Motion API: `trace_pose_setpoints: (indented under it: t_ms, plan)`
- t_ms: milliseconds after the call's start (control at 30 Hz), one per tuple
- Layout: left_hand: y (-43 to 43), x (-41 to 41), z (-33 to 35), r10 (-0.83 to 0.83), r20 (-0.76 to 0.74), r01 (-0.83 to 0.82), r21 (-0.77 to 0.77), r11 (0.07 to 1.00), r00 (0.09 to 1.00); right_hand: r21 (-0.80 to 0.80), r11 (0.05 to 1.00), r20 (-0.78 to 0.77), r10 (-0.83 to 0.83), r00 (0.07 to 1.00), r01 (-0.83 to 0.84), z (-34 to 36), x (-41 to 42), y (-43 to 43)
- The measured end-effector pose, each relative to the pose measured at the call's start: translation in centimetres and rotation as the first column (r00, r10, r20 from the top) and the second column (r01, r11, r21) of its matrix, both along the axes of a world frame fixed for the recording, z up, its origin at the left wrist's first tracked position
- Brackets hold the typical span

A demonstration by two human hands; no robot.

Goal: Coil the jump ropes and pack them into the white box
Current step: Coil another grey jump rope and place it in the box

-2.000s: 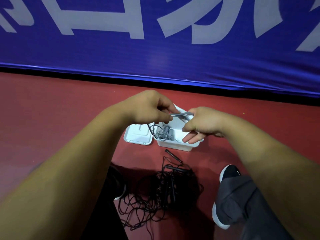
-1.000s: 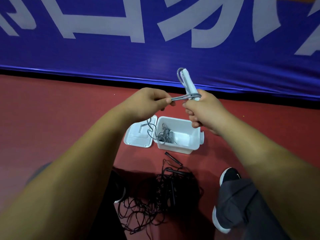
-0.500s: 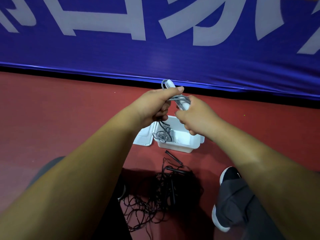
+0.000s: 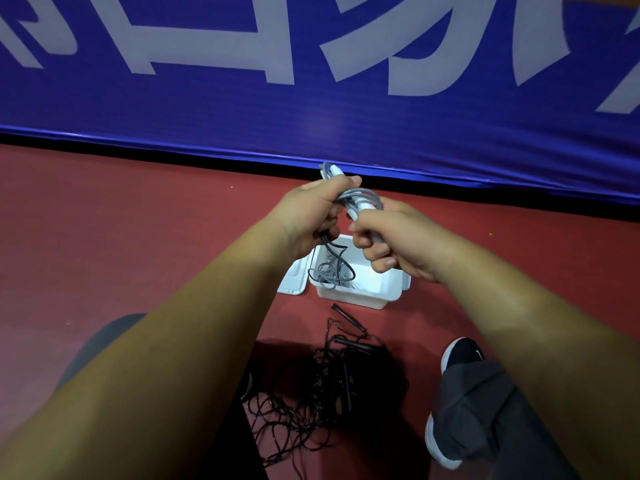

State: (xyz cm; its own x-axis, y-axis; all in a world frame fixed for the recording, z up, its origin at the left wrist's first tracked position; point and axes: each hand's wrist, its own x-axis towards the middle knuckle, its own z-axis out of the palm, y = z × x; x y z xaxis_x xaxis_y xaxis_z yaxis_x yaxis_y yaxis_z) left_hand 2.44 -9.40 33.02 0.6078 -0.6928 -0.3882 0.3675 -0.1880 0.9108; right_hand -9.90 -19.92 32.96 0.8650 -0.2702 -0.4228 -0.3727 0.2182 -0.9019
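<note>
Red floor meets a blue banner; above the white box, left hand and right hand clutch a grey jump rope.

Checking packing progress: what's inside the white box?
Loose loops of grey rope lie at the left of the white box, trailing up to the left hand. The right hand hides its far right corner.
</note>
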Motion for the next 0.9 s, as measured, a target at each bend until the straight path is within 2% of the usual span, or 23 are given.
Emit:
trace_pose_setpoints:
  t_ms: [100,233,333,433,467,567,667,733,800,900]
  plan:
    - [0.1,0.3,-0.1,0.011,0.007,-0.011,-0.004,1.0,1.0,0.013,1.0,0.048,-0.01,0.999,0.009,-0.3,0.0,-0.1]
    - [0.1,0.5,-0.2,-0.044,0.041,0.044,0.01,0.999,0.998,-0.223,0.974,-0.024,-0.047,0.999,0.04,-0.9,0.2,-0.3]
    - [0.3,1.3,0.0,-0.128,0.16,0.115,0.084,0.99,0.979,-0.265,0.961,-0.034,-0.096,0.995,0.084,-1.1,0.4,-0.7]
    - [1.0,2.4,0.3,-0.267,0.407,0.173,0.253,0.952,0.874,-0.309,0.937,-0.019,-0.178,0.984,0.164,-0.9,0.3,-1.6]
    - [1.3,2.7,0.4,-0.322,0.436,0.211,0.284,0.935,0.84,-0.334,0.925,-0.024,-0.201,0.979,0.181,-0.9,0.2,-1.9]
    - [2.5,3.3,0.7,-0.495,0.337,0.405,0.304,0.862,0.801,-0.365,0.908,-0.04,-0.235,0.971,0.205,-0.9,-0.1,-2.7]
    - [3.6,3.3,1.0,-0.649,0.217,0.586,0.293,0.755,0.729,-0.295,0.933,-0.047,-0.231,0.972,0.207,-0.9,-0.3,-2.8]
    - [4.2,3.3,1.4,-0.695,0.162,0.638,0.294,0.711,0.7,-0.235,0.954,-0.054,-0.202,0.978,0.184,-0.7,-0.4,-2.6]
    - [4.6,3.5,1.8,-0.706,0.162,0.639,0.322,0.698,0.69,-0.102,0.985,-0.056,-0.143,0.988,0.137,-0.3,-0.6,-2.5]
    - [4.8,3.9,1.4,-0.684,0.265,0.561,0.413,0.718,0.68,0.109,0.993,-0.035,-0.028,0.999,0.032,0.6,-1.2,-2.2]
